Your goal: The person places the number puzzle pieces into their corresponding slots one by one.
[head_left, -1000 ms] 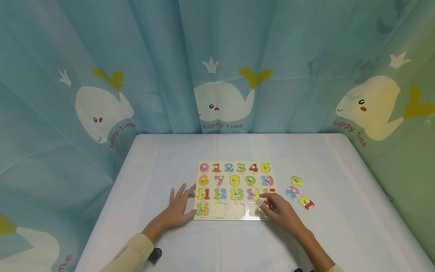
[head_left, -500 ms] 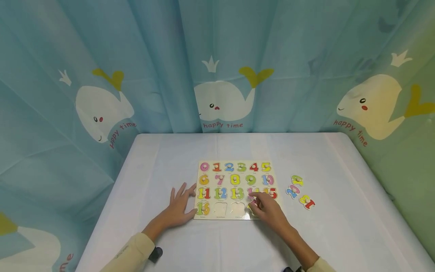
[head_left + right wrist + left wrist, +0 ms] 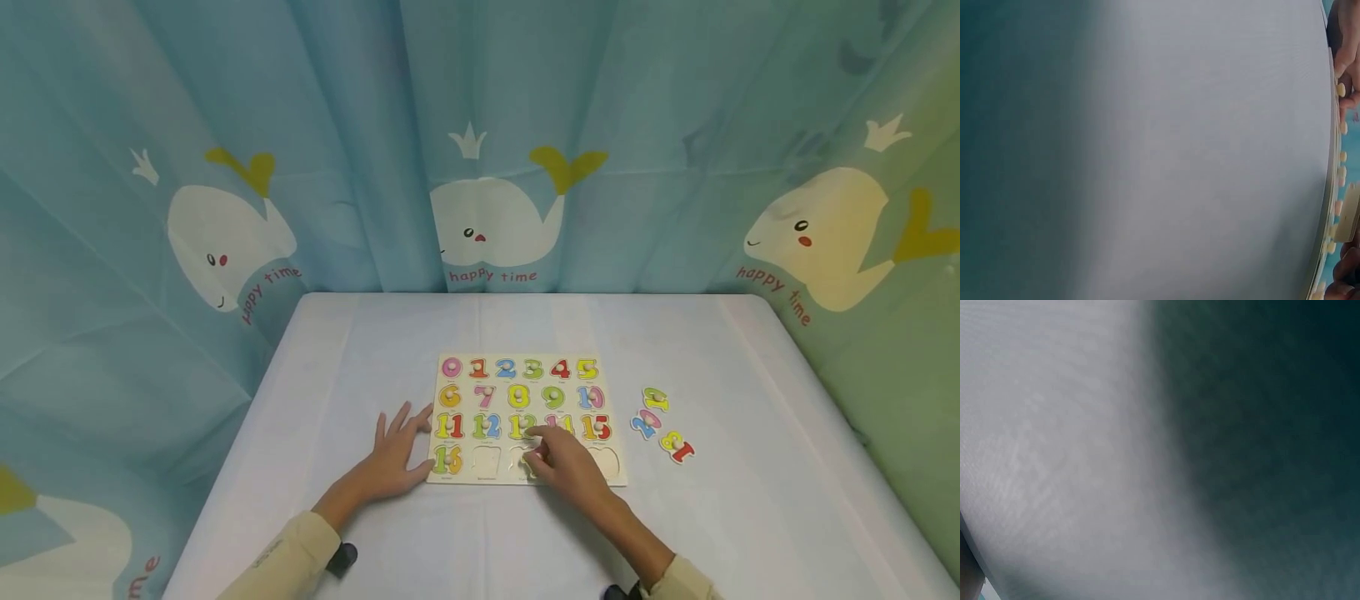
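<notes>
A wooden number puzzle board (image 3: 495, 481) lies on the table, most of its number pieces set in and each topped by a small knob. My right hand (image 3: 567, 468) pinches a puzzle piece (image 3: 1347, 219) over the board's bottom row. The fingers hide most of it in the head view, so I cannot read its number; a bit of pink shows. In the right wrist view the piece is tilted and above the board surface. My left hand (image 3: 392, 462) lies with fingers spread, thumb and a fingertip touching the board's left edge.
Three loose pieces lie right of the board: a green and yellow one (image 3: 656, 399), a blue and pink 20 (image 3: 646, 423) and a yellow and red 18 (image 3: 678, 447). A white cloth covers the table (image 3: 375, 333); a whale-print curtain (image 3: 360, 167) hangs behind.
My right hand has carried the pinched piece leftward along the bottom row, uncovering the recess at the right end. My left hand has stayed at the board's edge.
</notes>
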